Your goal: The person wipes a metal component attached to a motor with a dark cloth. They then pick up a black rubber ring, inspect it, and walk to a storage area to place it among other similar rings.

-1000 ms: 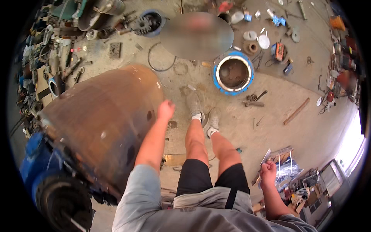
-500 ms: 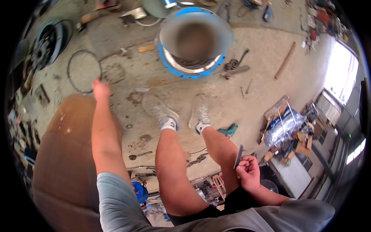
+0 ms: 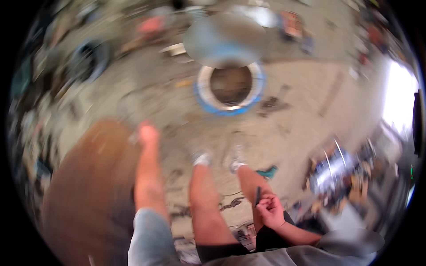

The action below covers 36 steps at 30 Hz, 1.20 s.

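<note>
My right hand (image 3: 270,210) is closed in front of my right thigh and pinches a small, dark, flat strip (image 3: 258,195) that points away from me. My left arm stretches out low over the floor to the left. At its end my left hand (image 3: 148,133) hangs close to the far end of a large brown rounded body (image 3: 91,190). Motion smears its fingers, and whether they hold anything cannot be made out. Beyond my feet lies a round blue-rimmed ring (image 3: 226,111) with a pale inner band and a dark middle.
A green power tool (image 3: 267,172) lies by my right leg. To the right sits a pile of silver-wrapped goods (image 3: 333,174) and cardboard. Dark metal parts (image 3: 273,104) rest right of the ring. A wheel-like round part (image 3: 88,62) stands at the far left.
The view has swung and is blurred. My left hand now appears nearer to my feet, away from the thin hoop on the floor. The strip stays in my right hand.
</note>
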{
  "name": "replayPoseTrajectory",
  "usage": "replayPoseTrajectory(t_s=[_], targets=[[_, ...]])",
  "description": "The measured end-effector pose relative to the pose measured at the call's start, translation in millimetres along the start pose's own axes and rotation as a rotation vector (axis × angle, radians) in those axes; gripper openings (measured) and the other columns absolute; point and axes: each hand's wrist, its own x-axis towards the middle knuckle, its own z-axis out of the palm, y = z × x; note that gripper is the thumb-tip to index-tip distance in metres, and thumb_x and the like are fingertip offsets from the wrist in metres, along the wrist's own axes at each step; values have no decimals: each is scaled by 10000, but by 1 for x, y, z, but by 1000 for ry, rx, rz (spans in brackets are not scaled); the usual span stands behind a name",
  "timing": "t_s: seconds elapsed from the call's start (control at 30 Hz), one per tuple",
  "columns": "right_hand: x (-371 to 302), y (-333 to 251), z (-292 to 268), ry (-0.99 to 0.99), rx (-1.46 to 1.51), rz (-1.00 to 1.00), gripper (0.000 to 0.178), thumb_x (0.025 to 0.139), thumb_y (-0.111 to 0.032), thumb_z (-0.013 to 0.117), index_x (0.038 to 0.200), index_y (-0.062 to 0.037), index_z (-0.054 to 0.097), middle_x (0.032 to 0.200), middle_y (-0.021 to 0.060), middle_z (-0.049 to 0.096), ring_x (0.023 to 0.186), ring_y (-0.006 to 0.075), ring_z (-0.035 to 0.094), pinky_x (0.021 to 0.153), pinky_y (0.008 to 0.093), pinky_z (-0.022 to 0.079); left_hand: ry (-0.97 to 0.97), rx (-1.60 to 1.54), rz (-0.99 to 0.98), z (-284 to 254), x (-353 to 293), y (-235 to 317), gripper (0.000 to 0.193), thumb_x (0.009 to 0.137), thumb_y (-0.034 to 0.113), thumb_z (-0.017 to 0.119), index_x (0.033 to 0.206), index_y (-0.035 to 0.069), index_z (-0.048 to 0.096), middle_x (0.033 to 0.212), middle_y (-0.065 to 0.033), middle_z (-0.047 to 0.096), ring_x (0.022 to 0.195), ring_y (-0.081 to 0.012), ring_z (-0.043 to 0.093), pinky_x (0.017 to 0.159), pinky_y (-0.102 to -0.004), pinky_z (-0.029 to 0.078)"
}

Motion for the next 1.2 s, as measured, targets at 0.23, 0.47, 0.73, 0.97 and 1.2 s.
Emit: replayPoseTrajectory(t_s=[0.23, 0.47, 0.73, 0.97, 1.2], targets=[[-14, -6, -11, -102, -59, 25, 332, 951, -33, 641, 1251, -50, 499, 838, -17, 602, 612, 43, 503, 505, 188, 410, 313, 796, 360, 1, -305, 71, 146, 896, 165, 651, 1014, 107, 714, 1070, -194, 691, 1049, -393, 661, 911, -505, 533], [-40, -129, -63, -144, -202, 77, 303, 974, -71, 636, 1261, -58, 540, 884, 12, 620, 592, 73, 503, 458, 206, 377, 181, 360, 486, -68, -560, 32, 155, 881, 132, 740, 1006, 55, 690, 885, -114, 736, 826, -243, 709, 765, -370, 558], [-123, -273, 53, -657, -550, -406, 364, 935, -78, 675, 1289, -33, 605, 896, 4, 633, 673, 93, 565, 560, 232, 442, 308, 137, 531, -176, -830, -39, 189, 871, 99, 741, 1045, 52, 686, 989, -129, 699, 882, -261, 698, 793, -365, 558], [-334, -245, 217, -1044, -795, -618, 357, 916, -144, 731, 1230, 14, 668, 931, 28, 690, 748, 97, 603, 636, 257, 478, 645, 18, 447, -227, -942, -168, 191, 869, 96, 743, 1038, 26, 688, 989, -150, 688, 884, -286, 695, 785, -376, 567], [-396, -168, 289, -1026, -701, -638, 301, 862, -101, 786, 1112, 27, 680, 886, 47, 706, 720, 124, 630, 667, 286, 521, 764, -53, 179, -232, -967, -324, 195, 837, 116, 777, 999, 31, 710, 957, -136, 721, 870, -271, 707, 777, -382, 564]])
